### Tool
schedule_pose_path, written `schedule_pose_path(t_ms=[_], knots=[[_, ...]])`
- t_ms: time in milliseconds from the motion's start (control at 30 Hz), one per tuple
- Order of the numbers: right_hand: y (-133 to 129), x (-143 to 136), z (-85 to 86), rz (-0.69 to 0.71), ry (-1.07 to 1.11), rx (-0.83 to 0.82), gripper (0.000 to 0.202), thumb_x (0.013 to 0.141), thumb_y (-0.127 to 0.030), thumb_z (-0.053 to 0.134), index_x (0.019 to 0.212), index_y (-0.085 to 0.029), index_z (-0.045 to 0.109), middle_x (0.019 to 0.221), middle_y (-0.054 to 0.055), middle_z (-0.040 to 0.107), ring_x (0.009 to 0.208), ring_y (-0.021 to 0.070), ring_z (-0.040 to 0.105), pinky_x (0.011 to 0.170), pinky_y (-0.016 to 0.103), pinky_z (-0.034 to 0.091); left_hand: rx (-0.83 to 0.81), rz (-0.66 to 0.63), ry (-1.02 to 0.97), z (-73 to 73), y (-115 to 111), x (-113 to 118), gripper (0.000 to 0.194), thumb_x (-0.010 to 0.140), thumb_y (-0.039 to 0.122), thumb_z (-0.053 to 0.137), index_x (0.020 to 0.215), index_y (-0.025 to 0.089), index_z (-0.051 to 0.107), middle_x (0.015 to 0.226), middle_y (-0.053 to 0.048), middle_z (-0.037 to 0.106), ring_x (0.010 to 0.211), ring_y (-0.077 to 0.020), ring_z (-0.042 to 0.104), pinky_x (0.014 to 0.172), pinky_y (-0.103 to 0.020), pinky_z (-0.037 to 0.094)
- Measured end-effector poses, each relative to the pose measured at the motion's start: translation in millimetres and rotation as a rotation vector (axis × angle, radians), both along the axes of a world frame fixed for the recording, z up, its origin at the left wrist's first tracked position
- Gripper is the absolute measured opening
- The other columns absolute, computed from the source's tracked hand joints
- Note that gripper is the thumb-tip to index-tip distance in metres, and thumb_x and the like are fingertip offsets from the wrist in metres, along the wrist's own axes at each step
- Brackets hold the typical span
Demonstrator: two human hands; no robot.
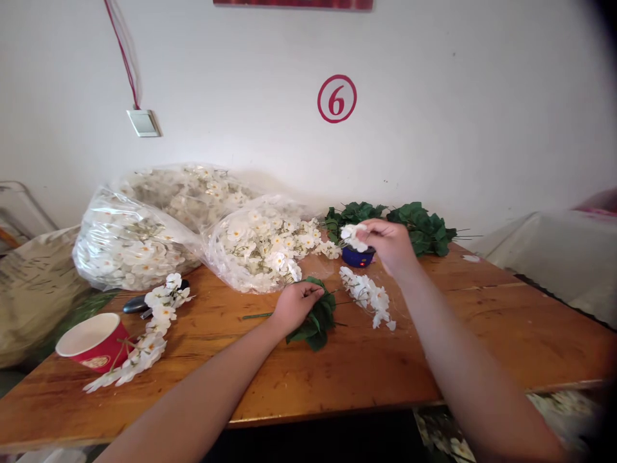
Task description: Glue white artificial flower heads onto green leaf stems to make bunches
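My left hand (pixel 297 307) is closed on a green leaf spray (pixel 315 325) whose stem points left over the wooden table (pixel 376 379). Pinched in the fingers of my right hand (pixel 389 244) is a white flower piece (pixel 354 236), held just above a small dark blue pot (pixel 357 257) with a red light on its front. Between the hands, a white blossom spray (pixel 369 296) lies on the table, near the leaves.
Clear plastic bags of white flowers (pixel 139 251) stand at the back left. Green leaf bunches (pixel 419 228) lie behind the pot. At the left are a red paper cup (pixel 96 344), a white flower strand (pixel 157 328) and a dark tool (pixel 135 304).
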State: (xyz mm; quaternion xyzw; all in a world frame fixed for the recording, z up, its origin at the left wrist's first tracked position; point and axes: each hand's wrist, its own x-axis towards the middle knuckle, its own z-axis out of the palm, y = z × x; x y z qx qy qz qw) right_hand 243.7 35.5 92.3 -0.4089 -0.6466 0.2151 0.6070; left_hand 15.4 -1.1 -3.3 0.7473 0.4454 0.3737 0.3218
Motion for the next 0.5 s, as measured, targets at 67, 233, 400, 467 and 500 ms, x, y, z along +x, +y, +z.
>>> schedule_pose_path(t_ms=[67,233,400,467,500], knots=[[16.9,21.2,11.1,-0.035,0.022,-0.048,0.024,0.064,-0.039,0.075,0.066,-0.016,0.065,0.077,0.003,0.065,0.066,0.0147,0.055,0.062,0.028,0.044,0.022,-0.004,0.024,0.0,0.1,-0.6,0.031,0.087,0.042,0.052,0.081,0.018,0.071,0.061,0.001,0.060,0.057,-0.0131,0.050,0.054,-0.023,0.034],[62.9,59.1,24.4,-0.237,-0.290,-0.219,0.029,0.062,-0.042,0.074,0.068,-0.014,0.069,0.055,-0.001,0.055,0.052,0.0106,0.044,0.053,0.025,0.033,0.072,-0.009,0.125,-1.7,3.0,-0.7,0.031,0.088,0.041,0.050,0.080,0.020,0.071,0.069,0.000,0.065,0.065,-0.0148,0.056,0.058,-0.023,0.037],[98.2,68.8,19.7,-0.332,-0.573,-0.251,0.027,0.066,-0.042,0.070,0.065,-0.014,0.069,0.054,0.000,0.056,0.053,0.0113,0.045,0.054,0.026,0.032,0.087,-0.005,0.207,-1.3,2.9,0.0,0.031,0.091,0.041,0.046,0.083,0.021,0.069,0.074,0.000,0.067,0.067,-0.0152,0.058,0.059,-0.023,0.038],[108.6,67.1,13.4,-0.336,-0.634,-0.256,0.025,0.066,-0.039,0.070,0.065,-0.014,0.070,0.057,0.001,0.058,0.055,0.0125,0.047,0.055,0.026,0.032,0.089,-0.010,0.223,-0.1,2.2,-0.3,0.032,0.091,0.041,0.045,0.083,0.021,0.068,0.073,0.000,0.066,0.067,-0.0153,0.058,0.060,-0.024,0.039],[112.8,65.7,9.8,-0.337,-0.658,-0.256,0.023,0.066,-0.038,0.069,0.064,-0.014,0.070,0.058,0.001,0.059,0.056,0.0132,0.048,0.055,0.026,0.033,0.092,-0.016,0.226,0.5,2.0,-0.5,0.033,0.091,0.042,0.044,0.083,0.021,0.068,0.073,0.000,0.066,0.068,-0.0154,0.058,0.060,-0.024,0.039]])
